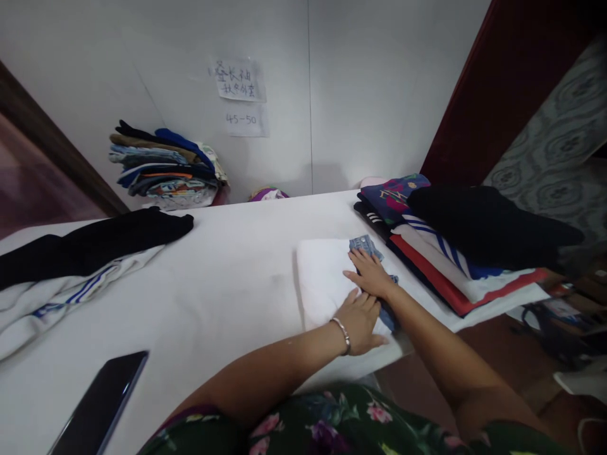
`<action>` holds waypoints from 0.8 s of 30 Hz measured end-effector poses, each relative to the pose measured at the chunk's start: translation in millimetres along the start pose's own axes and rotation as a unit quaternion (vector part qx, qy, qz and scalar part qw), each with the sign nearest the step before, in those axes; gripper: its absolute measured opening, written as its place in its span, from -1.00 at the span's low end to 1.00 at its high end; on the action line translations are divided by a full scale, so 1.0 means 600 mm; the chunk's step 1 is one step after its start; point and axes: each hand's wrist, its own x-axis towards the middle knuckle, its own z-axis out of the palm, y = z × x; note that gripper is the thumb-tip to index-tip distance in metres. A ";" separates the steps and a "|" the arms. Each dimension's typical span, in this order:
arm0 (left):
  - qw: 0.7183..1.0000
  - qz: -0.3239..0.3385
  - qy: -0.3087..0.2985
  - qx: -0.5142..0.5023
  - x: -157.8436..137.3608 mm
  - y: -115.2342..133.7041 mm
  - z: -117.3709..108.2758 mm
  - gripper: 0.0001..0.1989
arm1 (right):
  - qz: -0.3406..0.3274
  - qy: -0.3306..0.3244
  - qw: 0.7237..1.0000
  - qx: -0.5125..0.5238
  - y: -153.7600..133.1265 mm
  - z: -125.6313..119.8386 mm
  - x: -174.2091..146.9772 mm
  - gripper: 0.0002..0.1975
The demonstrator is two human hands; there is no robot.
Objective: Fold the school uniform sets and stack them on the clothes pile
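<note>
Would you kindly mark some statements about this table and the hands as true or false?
1. The left hand and the right hand both rest on a folded white-and-denim bundle. True.
2. The right arm wears the bracelet. False: the bracelet is on the left.
3. The lower paper note on the wall reads 45-50. True.
4. The smartphone lies on top of a clothes pile. False: the smartphone lies directly on the white table surface.
5. A black garment lies partly over a white garment with blue stripes. True.
</note>
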 end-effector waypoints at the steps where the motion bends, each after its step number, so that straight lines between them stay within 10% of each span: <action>1: 0.999 0.041 -0.019 0.030 -0.015 -0.010 -0.001 -0.30 | 0.023 -0.005 1.000 -0.018 0.019 0.012 0.006 -0.33; 7: 0.994 0.098 0.031 0.028 -0.071 -0.047 -0.020 -0.53 | 0.024 -0.004 0.999 -0.047 0.042 0.028 0.014 -0.30; 11: 0.976 -0.047 0.211 0.008 -0.087 -0.090 -0.043 -0.58 | 0.050 0.010 0.997 -0.062 0.030 0.013 -0.003 -0.34; 17: 0.847 -0.328 0.288 -0.304 -0.091 -0.162 -0.050 -0.35 | 0.239 0.046 0.969 0.050 0.087 0.001 -0.057 -0.19; 24: 0.734 -0.372 0.258 -0.506 -0.058 -0.166 -0.074 -0.41 | 0.195 0.077 0.944 0.256 0.089 -0.007 -0.057 -0.40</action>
